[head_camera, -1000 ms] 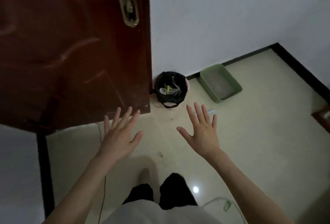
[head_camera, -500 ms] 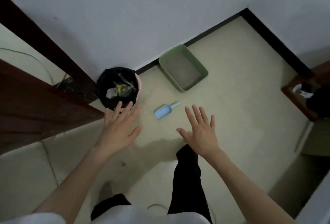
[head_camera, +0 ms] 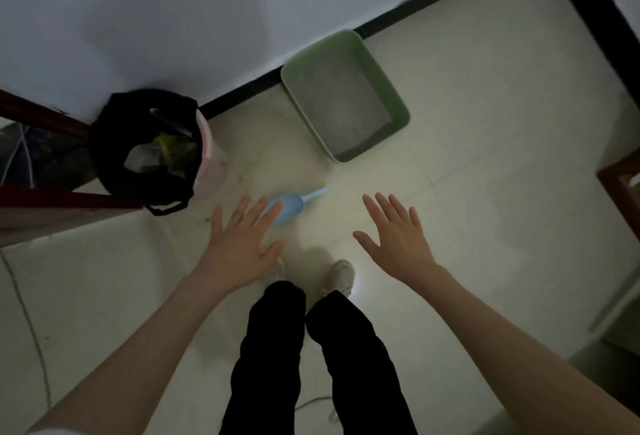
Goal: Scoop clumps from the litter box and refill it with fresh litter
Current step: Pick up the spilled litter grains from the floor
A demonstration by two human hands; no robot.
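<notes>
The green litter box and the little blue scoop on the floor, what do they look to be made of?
The green litter box looks like moulded plastic: smooth, rounded rim, even colour, dull sheen. The blue scoop also seems plastic, one piece, matte, pale and uniform. Dim light leaves the finish uncertain.
</notes>
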